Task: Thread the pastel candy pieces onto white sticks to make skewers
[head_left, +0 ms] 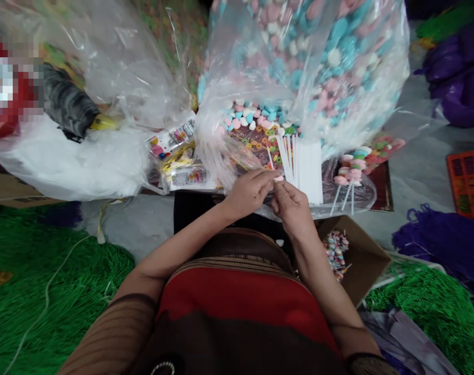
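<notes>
My left hand (247, 194) and my right hand (294, 207) meet at the table's near edge, fingers closed together. Between their fingertips a small pink marshmallow (278, 178) shows, pinched from both sides; whether a stick runs through it is hidden. Just beyond my fingers lie white lollipop sticks (290, 159) beside a stack of white paper (311, 169). Loose pink, blue and white marshmallows (245, 115) and ring-shaped gummies (256, 139) spread behind them. To the right, marshmallow skewers (352, 169) rest on clear plastic.
A big clear bag of marshmallows (350, 67) fills the table's back. At left are printed wrappers (184, 174), a white plastic bag (73, 164) and another person's sleeve (67, 99). A cardboard box (364, 255) with wrapped candies stands low right; green strands (57, 265) lie at left.
</notes>
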A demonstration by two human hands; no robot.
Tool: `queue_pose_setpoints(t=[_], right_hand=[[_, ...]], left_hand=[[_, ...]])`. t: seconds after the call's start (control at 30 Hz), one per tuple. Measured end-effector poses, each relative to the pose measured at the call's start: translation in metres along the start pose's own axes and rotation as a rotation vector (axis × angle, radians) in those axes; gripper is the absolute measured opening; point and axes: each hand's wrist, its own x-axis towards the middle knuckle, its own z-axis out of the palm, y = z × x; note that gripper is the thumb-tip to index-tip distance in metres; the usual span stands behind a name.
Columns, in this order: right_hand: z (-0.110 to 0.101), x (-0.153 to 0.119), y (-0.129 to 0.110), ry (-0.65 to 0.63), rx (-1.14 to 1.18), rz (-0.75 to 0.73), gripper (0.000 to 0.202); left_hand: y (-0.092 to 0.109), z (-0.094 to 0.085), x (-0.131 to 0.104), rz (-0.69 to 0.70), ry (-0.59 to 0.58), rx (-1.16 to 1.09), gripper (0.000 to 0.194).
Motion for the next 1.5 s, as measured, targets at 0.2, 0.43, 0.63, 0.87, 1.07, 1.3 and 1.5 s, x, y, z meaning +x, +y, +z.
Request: queue_pose_setpoints(t=[0.2, 0.43, 0.63, 0.87, 1.07, 1.3, 1.5], right_hand=[[-0.012, 0.003, -0.008, 0.084, 0.076, -0.024, 0.046], [-0.018, -0.002, -0.003, 0.112, 0.079, -0.020, 0.048], [-0.022, -0.003, 0.004, 0.113, 0.081, -0.016, 0.046], [-0.020, -0.006, 0.008, 0.099, 0.058, -0.053, 0.043], [-0.015, -0.003, -0.001, 0.028, 0.001, -0.046, 0.044], [0.000, 0.012, -0.005, -0.006, -0.031, -0.055, 0.048], [0.004, 0.015, -0.004, -0.013, -0.053, -0.040, 0.048]], left_hand=[[-0.028, -0.034, 0.042, -0.223, -0.005, 0.191, 0.033], [-0.084, -0.044, 0.085, -0.318, -0.186, 0.590, 0.012], [-0.079, -0.041, 0.094, -0.246, -0.396, 0.666, 0.025], [-0.078, -0.048, 0.108, -0.273, -0.433, 0.373, 0.009], [-0.057, -0.046, 0.092, -0.551, 0.027, -0.424, 0.007], [-0.055, -0.024, 0.074, -0.681, 0.228, -0.773, 0.010], [-0.050, -0.017, 0.067, -0.655, 0.236, -0.822, 0.014]])
